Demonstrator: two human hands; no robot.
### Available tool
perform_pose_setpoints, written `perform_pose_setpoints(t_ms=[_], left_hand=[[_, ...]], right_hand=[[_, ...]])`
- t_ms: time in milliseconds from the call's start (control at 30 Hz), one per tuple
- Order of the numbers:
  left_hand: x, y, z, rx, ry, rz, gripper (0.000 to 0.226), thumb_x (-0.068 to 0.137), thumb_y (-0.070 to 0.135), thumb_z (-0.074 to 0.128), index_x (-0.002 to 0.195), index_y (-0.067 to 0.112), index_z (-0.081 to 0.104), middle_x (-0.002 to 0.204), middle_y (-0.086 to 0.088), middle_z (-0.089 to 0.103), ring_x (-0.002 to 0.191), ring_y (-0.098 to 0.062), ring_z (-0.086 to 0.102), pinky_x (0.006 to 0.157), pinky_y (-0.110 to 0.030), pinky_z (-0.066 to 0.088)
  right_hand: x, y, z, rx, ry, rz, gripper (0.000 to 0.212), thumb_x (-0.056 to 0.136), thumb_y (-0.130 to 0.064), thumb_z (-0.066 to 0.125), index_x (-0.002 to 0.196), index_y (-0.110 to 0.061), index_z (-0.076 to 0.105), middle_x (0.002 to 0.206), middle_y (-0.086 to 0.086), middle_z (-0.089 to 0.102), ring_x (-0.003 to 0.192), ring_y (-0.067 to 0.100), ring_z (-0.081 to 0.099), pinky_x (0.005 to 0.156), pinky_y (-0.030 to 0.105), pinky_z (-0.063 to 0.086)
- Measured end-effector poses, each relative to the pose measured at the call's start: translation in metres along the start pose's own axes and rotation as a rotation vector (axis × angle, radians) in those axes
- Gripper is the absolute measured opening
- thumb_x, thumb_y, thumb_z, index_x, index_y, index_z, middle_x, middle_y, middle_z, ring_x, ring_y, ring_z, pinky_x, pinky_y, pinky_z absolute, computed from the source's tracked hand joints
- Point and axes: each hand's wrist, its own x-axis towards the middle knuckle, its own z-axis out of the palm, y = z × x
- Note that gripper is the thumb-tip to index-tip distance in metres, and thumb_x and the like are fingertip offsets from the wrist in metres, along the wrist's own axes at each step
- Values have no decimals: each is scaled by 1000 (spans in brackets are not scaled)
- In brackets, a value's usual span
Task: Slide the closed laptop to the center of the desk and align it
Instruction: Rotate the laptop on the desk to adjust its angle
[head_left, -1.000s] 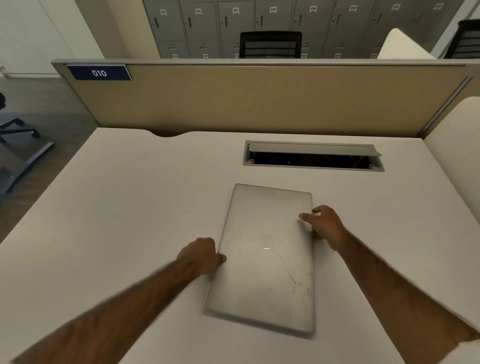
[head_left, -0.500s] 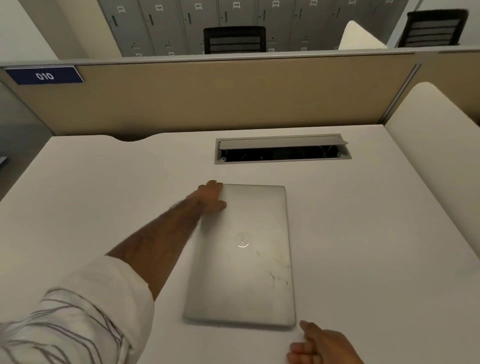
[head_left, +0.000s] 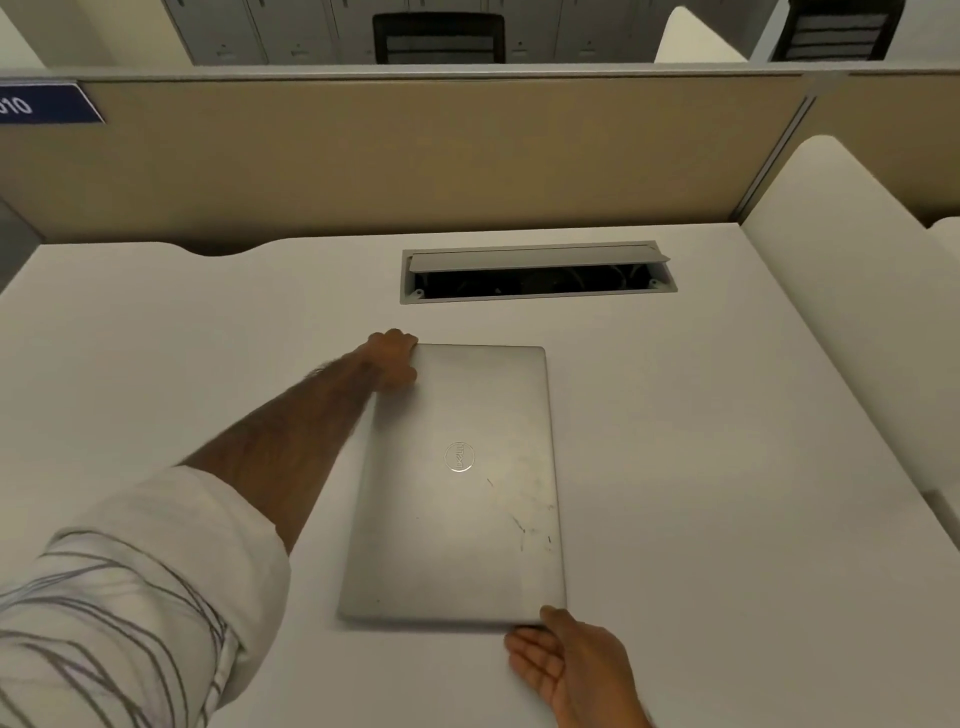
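Note:
A closed silver laptop (head_left: 457, 488) lies flat on the white desk (head_left: 727, 441), its long side running away from me, just in front of the cable opening. My left hand (head_left: 395, 358) grips its far left corner, fingers curled over the edge. At the near right corner my right hand (head_left: 571, 660) has its fingers spread, and the thumb touches the laptop's near edge.
A grey cable box (head_left: 537, 273) with its flap raised is set into the desk behind the laptop. A tan partition (head_left: 415, 156) closes the back, with a blue number plate (head_left: 47, 104) at left. A white rounded divider (head_left: 857, 312) borders the right side.
The laptop has gone from tilted to straight. My left hand moved from its left edge to the far left corner; my right hand moved from the right edge to the near right corner.

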Motion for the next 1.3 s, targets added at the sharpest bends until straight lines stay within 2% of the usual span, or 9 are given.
perform_pose_setpoints(t_ms=[67,133,300,500,633,767,900,1067,1300], left_hand=[[0,-3,1,-13,3,-5,64,92,21,55,152,13,34,152,-12,38,141,-35,34,113,-44,37],[0,-7,1,-19,6,-19,63,92,21,55,151,13,35,151,-12,40,140,-35,34,112,-44,37],[-2,-20,-1,-27,7,-64,57,93,14,50,149,11,38,147,-14,42,137,-38,38,110,-42,37],[-11,-40,3,-66,60,-121,48,95,6,45,143,4,45,143,-19,47,134,-36,46,112,-36,33],[-18,-49,11,-125,93,-162,46,93,3,45,139,4,50,141,-19,49,132,-37,47,111,-36,35],[-26,-57,20,-183,117,-207,47,93,5,43,139,9,52,142,-16,49,132,-38,46,112,-40,38],[-39,-65,29,-233,160,-274,45,91,6,41,132,9,59,136,-15,55,127,-39,51,106,-40,44],[-61,-77,39,-303,197,-353,39,86,8,43,118,12,64,123,-13,62,118,-37,57,97,-43,51],[-90,-78,51,-367,226,-387,34,85,10,43,111,11,65,115,-12,66,110,-35,61,90,-39,53]], right_hand=[[0,-2,4,-2,14,-24,25,94,-3,64,112,10,53,99,43,67,93,50,71,85,55,56],[0,-4,7,-19,16,-44,24,94,-2,65,112,10,54,106,47,64,98,53,69,89,57,55],[2,-18,7,-82,27,-112,17,93,-2,66,103,7,56,88,35,66,79,43,69,87,56,57],[24,-47,1,-201,90,-244,26,92,-10,68,110,5,56,72,25,65,61,32,65,57,36,57],[46,-89,-2,-281,174,-408,28,90,-7,69,113,1,55,81,24,63,51,25,56,49,31,51],[66,-127,-1,-441,234,-518,27,85,-13,72,106,-6,56,99,32,66,56,30,60,55,37,54],[82,-144,4,-578,294,-578,26,78,-23,71,98,-13,57,89,22,70,49,28,62,53,41,56],[97,-157,15,-657,306,-625,28,68,-36,69,89,-23,57,82,9,71,66,35,70,68,53,62],[112,-184,32,-764,332,-687,24,72,-39,68,86,-24,55,85,2,69,77,29,69,78,44,59]])
